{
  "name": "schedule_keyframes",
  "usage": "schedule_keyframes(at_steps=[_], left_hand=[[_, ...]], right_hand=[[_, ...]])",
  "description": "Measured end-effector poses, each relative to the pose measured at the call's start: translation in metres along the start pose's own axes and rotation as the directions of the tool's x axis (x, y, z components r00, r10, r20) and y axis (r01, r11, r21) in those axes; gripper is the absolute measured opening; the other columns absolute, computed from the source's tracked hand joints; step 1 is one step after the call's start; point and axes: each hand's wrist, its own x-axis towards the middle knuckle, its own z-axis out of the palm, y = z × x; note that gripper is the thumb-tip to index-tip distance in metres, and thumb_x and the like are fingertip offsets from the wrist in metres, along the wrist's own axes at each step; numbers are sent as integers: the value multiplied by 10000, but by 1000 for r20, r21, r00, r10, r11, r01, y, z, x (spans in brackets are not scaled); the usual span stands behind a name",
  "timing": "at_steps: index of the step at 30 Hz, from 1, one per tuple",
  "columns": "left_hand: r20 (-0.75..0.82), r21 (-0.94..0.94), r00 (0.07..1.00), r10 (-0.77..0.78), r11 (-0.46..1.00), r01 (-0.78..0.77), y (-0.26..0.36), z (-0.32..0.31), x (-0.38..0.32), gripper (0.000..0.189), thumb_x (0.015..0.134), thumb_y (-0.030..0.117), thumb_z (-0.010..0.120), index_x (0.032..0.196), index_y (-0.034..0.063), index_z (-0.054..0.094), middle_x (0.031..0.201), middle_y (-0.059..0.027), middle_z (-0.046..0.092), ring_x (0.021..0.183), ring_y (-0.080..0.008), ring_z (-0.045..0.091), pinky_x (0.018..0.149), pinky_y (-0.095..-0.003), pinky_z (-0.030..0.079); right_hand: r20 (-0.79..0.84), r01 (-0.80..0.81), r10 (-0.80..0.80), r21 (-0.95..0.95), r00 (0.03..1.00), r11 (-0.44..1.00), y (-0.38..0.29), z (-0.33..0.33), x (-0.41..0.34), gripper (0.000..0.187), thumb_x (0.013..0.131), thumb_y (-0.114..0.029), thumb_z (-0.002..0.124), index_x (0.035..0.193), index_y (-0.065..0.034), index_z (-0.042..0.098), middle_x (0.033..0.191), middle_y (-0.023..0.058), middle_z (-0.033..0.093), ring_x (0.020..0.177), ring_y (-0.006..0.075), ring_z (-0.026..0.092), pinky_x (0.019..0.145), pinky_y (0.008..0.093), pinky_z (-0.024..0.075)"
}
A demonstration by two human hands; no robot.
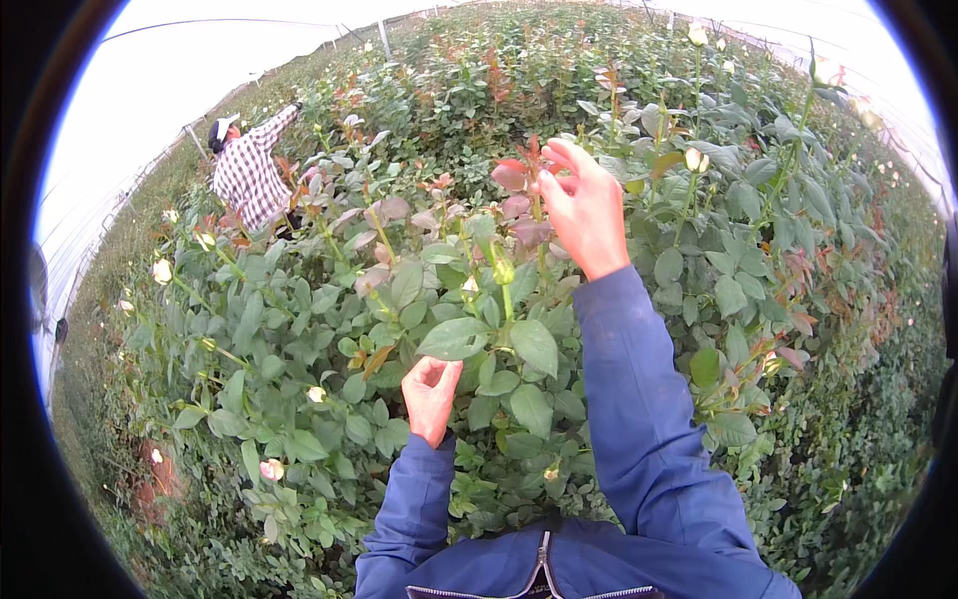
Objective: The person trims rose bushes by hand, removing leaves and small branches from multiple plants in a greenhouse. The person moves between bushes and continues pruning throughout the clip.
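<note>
My right hand [584, 206] is raised at the upper middle, thumb and fingers curled at the reddish young leaves [510, 177] of a rose shoot. Whether the fingertips grip the shoot cannot be told. Lower and to the left, my left hand [432, 397] has its thumb and fingers drawn together just below a large green rose leaf [454, 339]; a hold on the leaf's edge is not certain. Between the hands stands an upright rose stem with a closed green bud [503, 271]. A small whitish bud [470, 286] is just left of it.
Dense rose bushes surround me. A co-worker in a checked shirt [251, 180] stands among them at the upper left, one arm stretched out. Tall stems with pale blooms [696, 160] rise on the right. A metal post [385, 39] stands at the back.
</note>
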Motion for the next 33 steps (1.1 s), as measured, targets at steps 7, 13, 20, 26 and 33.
schedule_keyframes(at_steps=[7, 13, 20, 26, 33], left_hand=[[245, 227, 960, -138, 971, 81, 2, -17, -10, 134, 865, 69, 728, 969, -4, 684, 837, -2, 683, 739, -54, 594, 663, -217, 479], [143, 177, 953, 265, 941, -288, 69, 9, 14, 232, 861, -20, 664, 1091, -37, 642, 957, -59, 693, 894, -120, 652, 793, -264, 514], [344, -117, 920, 186, 981, -155, 127, 84, 95, 262, 894, 81, 676, 1130, -25, 634, 997, -99, 691, 839, -138, 658, 683, -265, 541], [333, -175, 918, 217, 970, -166, 106, 135, 118, 295, 888, 95, 705, 1136, -42, 623, 946, -78, 686, 769, -122, 642, 697, -252, 530], [408, -286, 894, 185, 956, -68, 90, 139, 118, 225, 912, 150, 693, 1016, -49, 676, 905, -74, 698, 768, -120, 645, 719, -255, 527]], right_hand=[[139, 59, -10, -351, 990, 934, 43, 13, 10, 285, 821, -97, 680, 1076, 29, 670, 947, 171, 724, 880, 237, 713, 810, 344, 549], [121, 57, -22, -293, 992, 954, 62, 5, 0, 215, 813, -94, 681, 1003, 6, 691, 889, 166, 706, 818, 294, 691, 769, 374, 540], [227, -263, 245, 53, 942, 963, 60, -1, -11, 218, 886, -108, 670, 1045, 39, 685, 912, 87, 707, 787, 120, 658, 698, 271, 558], [346, -539, 434, 321, 832, 778, 56, -1, -23, 158, 925, -142, 655, 996, -1, 669, 875, 40, 680, 752, 93, 644, 671, 235, 552], [341, -590, 482, 450, 807, 670, 64, -9, -35, 172, 913, -201, 669, 918, -30, 659, 801, 21, 662, 650, 71, 603, 596, 210, 519]])
